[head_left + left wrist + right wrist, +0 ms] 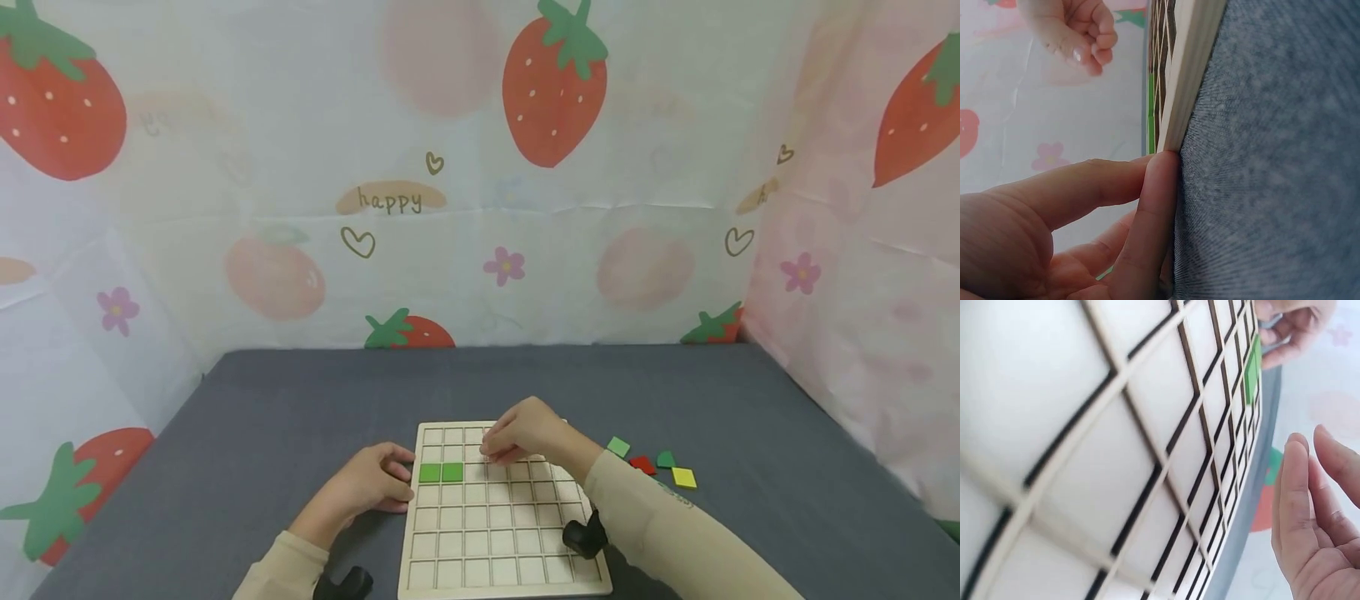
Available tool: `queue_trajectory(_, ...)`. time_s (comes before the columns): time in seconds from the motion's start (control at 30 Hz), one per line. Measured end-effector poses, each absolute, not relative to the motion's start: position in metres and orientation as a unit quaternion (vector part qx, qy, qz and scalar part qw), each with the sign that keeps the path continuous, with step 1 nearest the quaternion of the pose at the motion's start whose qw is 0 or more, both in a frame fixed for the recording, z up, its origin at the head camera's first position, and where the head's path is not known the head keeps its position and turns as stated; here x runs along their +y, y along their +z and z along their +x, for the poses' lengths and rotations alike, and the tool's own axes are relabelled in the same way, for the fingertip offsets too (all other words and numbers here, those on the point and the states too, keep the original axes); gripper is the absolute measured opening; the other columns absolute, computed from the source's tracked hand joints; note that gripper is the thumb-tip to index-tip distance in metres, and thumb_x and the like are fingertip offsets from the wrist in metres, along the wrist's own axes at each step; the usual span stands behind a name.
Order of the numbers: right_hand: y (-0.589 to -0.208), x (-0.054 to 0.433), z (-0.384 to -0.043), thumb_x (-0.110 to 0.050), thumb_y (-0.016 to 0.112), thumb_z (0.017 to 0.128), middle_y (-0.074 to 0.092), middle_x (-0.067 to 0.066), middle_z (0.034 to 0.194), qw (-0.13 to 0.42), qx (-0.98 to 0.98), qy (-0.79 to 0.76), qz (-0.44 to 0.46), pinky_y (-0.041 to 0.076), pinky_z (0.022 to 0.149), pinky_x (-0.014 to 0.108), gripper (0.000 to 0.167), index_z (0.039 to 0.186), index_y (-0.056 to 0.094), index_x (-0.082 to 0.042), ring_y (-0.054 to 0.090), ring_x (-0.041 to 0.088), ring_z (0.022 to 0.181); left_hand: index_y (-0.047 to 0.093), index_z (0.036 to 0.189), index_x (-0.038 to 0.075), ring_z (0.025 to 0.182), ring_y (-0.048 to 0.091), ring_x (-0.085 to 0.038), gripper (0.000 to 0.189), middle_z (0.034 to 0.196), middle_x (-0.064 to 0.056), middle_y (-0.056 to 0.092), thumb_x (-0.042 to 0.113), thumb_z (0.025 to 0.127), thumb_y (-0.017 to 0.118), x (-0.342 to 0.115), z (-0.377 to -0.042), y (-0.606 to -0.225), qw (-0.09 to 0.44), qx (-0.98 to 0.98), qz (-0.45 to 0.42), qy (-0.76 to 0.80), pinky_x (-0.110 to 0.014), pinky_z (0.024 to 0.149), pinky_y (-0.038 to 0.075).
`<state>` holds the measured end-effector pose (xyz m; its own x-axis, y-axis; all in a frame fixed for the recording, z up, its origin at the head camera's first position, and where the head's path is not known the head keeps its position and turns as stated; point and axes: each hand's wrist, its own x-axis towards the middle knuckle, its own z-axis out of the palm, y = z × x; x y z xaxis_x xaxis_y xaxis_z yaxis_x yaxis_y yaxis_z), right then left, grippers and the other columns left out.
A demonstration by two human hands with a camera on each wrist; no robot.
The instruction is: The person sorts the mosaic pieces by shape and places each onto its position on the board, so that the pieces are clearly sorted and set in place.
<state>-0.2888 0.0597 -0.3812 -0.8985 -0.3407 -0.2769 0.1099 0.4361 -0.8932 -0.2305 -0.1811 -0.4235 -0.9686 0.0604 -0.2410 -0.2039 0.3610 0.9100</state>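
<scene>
In the head view a pale wooden grid board (pixel 476 521) lies on the table, with two green square tiles (pixel 441 472) side by side in its cells near the left edge. My left hand (pixel 371 482) is at the board's left side; in the left wrist view its fingertips (pixel 1161 172) press against the board's edge (pixel 1194 75). Over the upper middle of the board hovers my right hand (pixel 525 429). Seen from the right wrist, its fingers (pixel 1295 487) are extended, the thumb (pixel 1338 456) stands apart from them, and nothing shows between.
Right of the board lie loose pieces: a light green tile (pixel 618 447), a red piece (pixel 642 465), a dark green piece (pixel 665 459) and a yellow tile (pixel 684 477). Strawberry-print curtains (pixel 480 292) border the grey table (pixel 300 383).
</scene>
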Motion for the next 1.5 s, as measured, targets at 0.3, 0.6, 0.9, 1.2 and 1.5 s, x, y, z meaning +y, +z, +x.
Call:
queue_trajectory(0.3,-0.377,0.09,-0.291,-0.006,0.077,0.084,0.076,0.012,0.087,0.201,0.819,-0.536,-0.045,0.064,0.076,0.037,0.012,0.093,0.076,0.002,0.072,0.016,0.068,0.055,0.126,-0.01,0.069,0.061,-0.018,0.052,0.091,-0.014,0.055,-0.015,0.076,0.071,-0.18,-0.23,-0.423,0.119,0.816,-0.042,0.564,-0.033,0.063,0.062)
queue_trajectory(0.6,-0.373,0.12,-0.294,-0.008,0.074,0.087,0.076,0.015,0.093,0.192,0.826,-0.529,-0.047,0.064,0.077,0.038,0.018,0.1,0.075,0.003,0.074,0.021,0.076,0.054,0.126,-0.011,0.069,0.06,-0.018,0.053,0.092,-0.014,0.055,-0.015,0.076,0.07,-0.181,-0.23,-0.426,0.119,0.814,-0.038,0.567,-0.033,0.062,0.062)
queue_trajectory(0.9,-0.368,0.142,-0.297,-0.01,0.075,0.086,0.076,0.017,0.094,0.166,0.839,-0.519,-0.019,0.064,0.079,0.039,0.018,0.1,0.075,0.002,0.074,0.025,0.081,0.054,0.127,-0.01,0.07,0.061,-0.018,0.054,0.092,-0.013,0.055,-0.015,0.076,0.071,-0.182,-0.232,-0.425,0.125,0.814,-0.039,0.565,-0.033,0.063,0.062)
queue_trajectory(1.2,-0.371,0.166,-0.3,-0.012,0.077,0.085,0.076,0.012,0.093,0.155,0.844,-0.514,0.004,0.063,0.082,0.039,0.024,0.104,0.074,0.003,0.073,0.021,0.082,0.052,0.128,-0.012,0.071,0.06,-0.018,0.054,0.091,-0.012,0.054,-0.014,0.077,0.07,-0.184,-0.23,-0.425,0.13,0.809,-0.025,0.572,-0.033,0.064,0.062)
queue_trajectory(1.5,-0.375,0.194,-0.303,-0.015,0.077,0.086,0.075,0.013,0.099,0.149,0.852,-0.501,-0.005,0.063,0.084,0.039,0.035,0.114,0.07,0.006,0.073,0.025,0.09,0.054,0.128,-0.011,0.069,0.061,-0.018,0.054,0.091,-0.013,0.055,-0.014,0.076,0.07,-0.183,-0.23,-0.425,0.121,0.815,-0.028,0.566,-0.033,0.062,0.062)
